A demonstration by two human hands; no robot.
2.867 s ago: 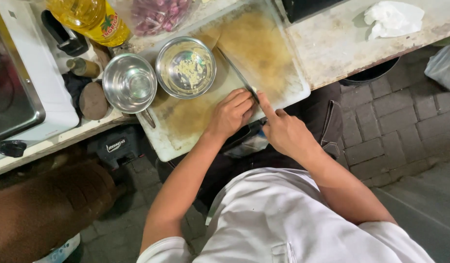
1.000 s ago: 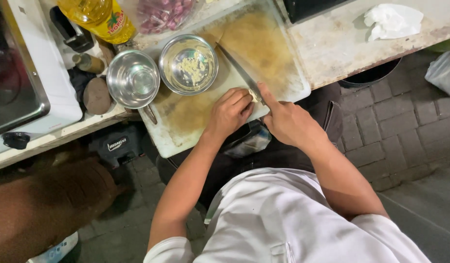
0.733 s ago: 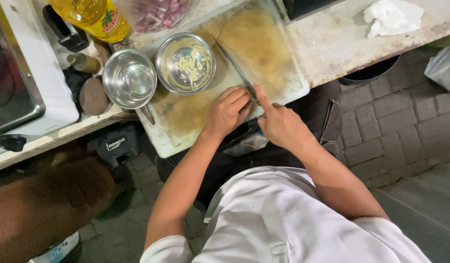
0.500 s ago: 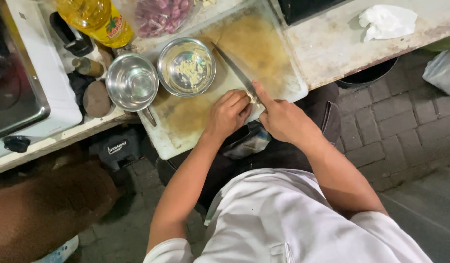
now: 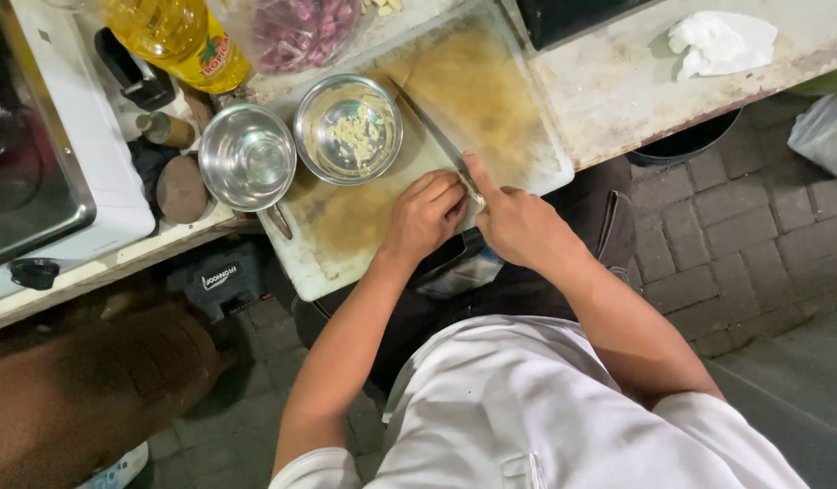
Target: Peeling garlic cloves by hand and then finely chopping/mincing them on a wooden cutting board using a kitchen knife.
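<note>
Both forearms are reaching up toward the frame's middle. The left hand [image 5: 425, 217] is curling its fingers downward, knuckles up. The right hand [image 5: 516, 222] is gripping closed, index finger extending up-left.

An outdoor street-food kitchen: a worn counter [image 5: 636, 91] on brick paving [image 5: 763, 235], with a stove [image 5: 56, 181] and oil bottle [image 5: 178, 41] beyond the left hand [image 5: 425, 217], past steel bowls [image 5: 248, 156]

oil bottle [image 5: 178, 41] top cropped, stove [image 5: 38, 172] cut off
</note>
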